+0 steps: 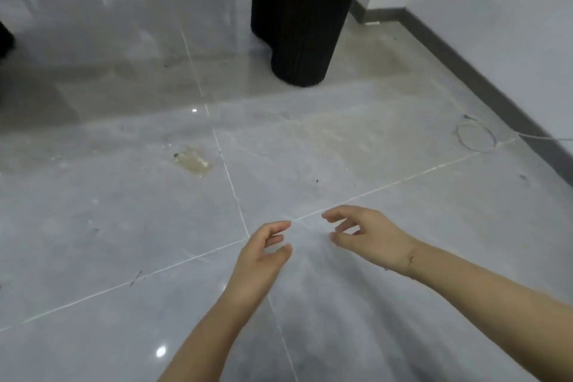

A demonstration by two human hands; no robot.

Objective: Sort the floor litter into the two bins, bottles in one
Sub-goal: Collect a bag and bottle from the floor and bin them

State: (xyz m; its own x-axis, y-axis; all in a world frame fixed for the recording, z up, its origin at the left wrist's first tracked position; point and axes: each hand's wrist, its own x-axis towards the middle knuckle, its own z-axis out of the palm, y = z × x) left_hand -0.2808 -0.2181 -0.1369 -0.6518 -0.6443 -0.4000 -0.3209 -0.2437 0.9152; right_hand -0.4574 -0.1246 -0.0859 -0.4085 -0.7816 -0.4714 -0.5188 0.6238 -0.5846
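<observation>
Hands, left hand (263, 253) and right hand (366, 234), fingers loose, empty, clear wrapper (192, 161) blurred, bins unseen

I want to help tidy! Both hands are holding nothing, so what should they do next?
Probably reach the left hand forward and left to the clear plastic wrapper lying flat on the floor tiles. It is the nearest litter, and the right hand is empty too.

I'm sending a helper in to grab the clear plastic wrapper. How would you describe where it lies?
Start at the black fluted column standing on the grey tiled floor. Look nearer and left of its base, just left of a tile joint: the clear plastic wrapper lies flat there. It is yellowish and crinkled, unlike the thin wire loop by the wall.
</observation>
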